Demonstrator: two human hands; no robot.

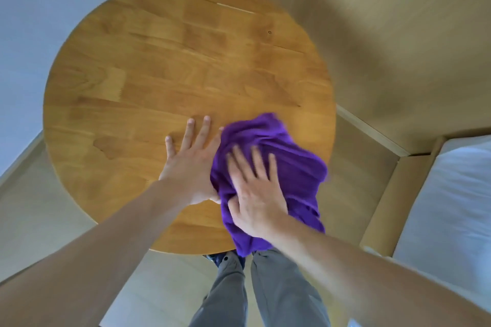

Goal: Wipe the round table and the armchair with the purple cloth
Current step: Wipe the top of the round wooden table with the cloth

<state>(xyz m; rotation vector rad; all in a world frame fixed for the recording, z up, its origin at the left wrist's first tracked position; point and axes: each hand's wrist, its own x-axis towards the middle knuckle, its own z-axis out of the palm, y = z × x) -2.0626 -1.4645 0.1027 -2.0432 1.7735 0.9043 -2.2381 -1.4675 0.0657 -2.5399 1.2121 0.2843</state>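
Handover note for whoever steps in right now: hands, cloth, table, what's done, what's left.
Left hand: flat on the round table, fingers straight, beside the cloth.
Right hand: fingers spread, pressing the purple cloth onto the tabletop; blurred.
Cloth: bunched at the near right of the table, one end hanging over the near edge.
Done: table wiping under way; how much is covered cannot be told.
Left: rest of the tabletop, then the armchair, not identifiable here.

Right hand (255, 194) pressing flat on purple cloth (287, 156) at table's (159, 61) 5 o'clock edge; left hand (191, 162) lying flat, touching cloth's 9 o'clock side.
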